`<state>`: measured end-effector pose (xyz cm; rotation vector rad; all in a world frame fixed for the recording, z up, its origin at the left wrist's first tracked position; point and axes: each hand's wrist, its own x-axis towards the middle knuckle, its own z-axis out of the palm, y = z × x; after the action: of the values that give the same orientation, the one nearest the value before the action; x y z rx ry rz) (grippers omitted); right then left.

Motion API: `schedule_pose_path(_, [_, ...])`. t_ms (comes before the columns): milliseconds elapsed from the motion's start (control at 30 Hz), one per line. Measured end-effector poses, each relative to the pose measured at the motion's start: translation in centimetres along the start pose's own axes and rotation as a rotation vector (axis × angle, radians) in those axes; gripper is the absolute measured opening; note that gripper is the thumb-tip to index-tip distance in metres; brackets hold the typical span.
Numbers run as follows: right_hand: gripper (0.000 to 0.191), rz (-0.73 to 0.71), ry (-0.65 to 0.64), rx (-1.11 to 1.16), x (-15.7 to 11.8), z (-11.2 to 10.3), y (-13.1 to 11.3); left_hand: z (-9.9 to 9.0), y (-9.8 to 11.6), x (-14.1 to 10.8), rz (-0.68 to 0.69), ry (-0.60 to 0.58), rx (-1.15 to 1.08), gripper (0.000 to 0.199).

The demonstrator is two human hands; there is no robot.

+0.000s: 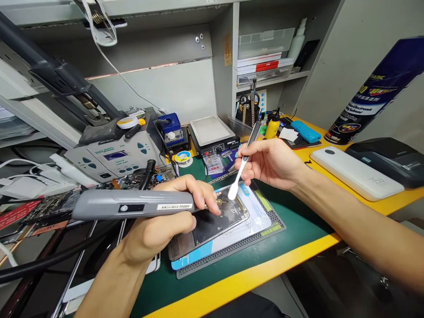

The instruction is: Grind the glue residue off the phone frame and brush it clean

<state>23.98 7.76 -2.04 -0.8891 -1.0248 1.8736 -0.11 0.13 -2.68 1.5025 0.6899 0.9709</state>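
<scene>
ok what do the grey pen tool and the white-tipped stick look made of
Grey pen tool: probably matte plastic, from its smooth, dull shell. White-tipped stick: possibly smooth plastic, being evenly white at the tip, though uncertain.

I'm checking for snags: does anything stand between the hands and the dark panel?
Nothing visible does, beyond the tools they hold: the grey tool in the left hand and the white-tipped tool in the right hand both reach over the dark panel.

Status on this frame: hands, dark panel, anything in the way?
Left hand gripping grey tool. Right hand holding white-ended tool over dark panel, contact unclear. Panel on blue-and-white sheet. Left hand hides part of it.
</scene>
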Motion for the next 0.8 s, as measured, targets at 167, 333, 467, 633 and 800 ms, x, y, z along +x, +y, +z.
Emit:
schedule_pose_path(167, [0.016, 0.020, 0.009, -0.002, 0.1, 0.1, 0.2, -0.2, 0.1, -0.1, 0.019, -0.012, -0.032, 0.020])
schedule_pose_path(333, [0.016, -0.015, -0.007, 0.025, 0.1, 0.1, 0.2, -0.1, 0.1, 0.1, 0.019, -0.011, -0.087, 0.018])
schedule_pose_path(467, [0.017, 0.002, -0.039, 0.016, 0.2, 0.1, 0.3, 0.2, 0.3, 0.2, -0.013, 0.009, -0.126, 0.018])
schedule_pose_path(633, [0.016, -0.084, -0.043, 0.032, 0.4, -0.8, 0.3, 0.5, 0.4, 0.1, -0.113, 0.151, -0.163, 0.014])
schedule_pose_path(800, [0.018, -0.075, -0.076, 0.049, -0.3, -0.7, 0.1, 1.1, 0.1, 0.8, -0.157, 0.352, -0.133, 0.019])
